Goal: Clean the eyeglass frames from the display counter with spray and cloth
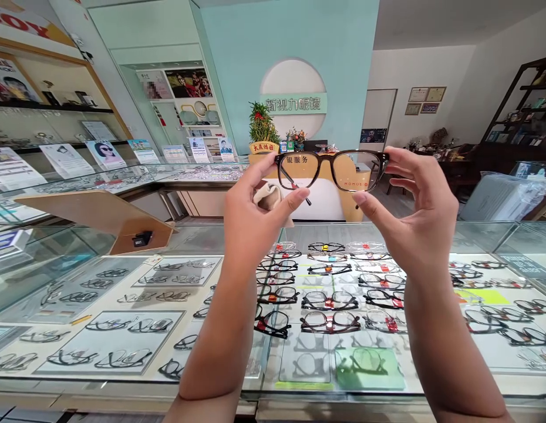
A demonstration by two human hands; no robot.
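Note:
A pair of dark-framed glasses (326,157) is held up level at the height of the far counter, its front facing me or away, which I cannot tell. My left hand (266,205) pinches the left end of the frame between thumb and fingers, and a crumpled beige cloth (268,197) is tucked in its palm. At the right end, my right hand (416,202) grips the frame, thumb at the lower rim and index finger on the top corner. Both lenses look clear between the hands.
Below the hands lies a glass display case (167,382) with rows of glasses. A tilted wooden-framed mirror or stand (97,214) rests on it at the left. Beyond are further glass counters, a plant (263,126) and a wrapped box (497,200) at the right.

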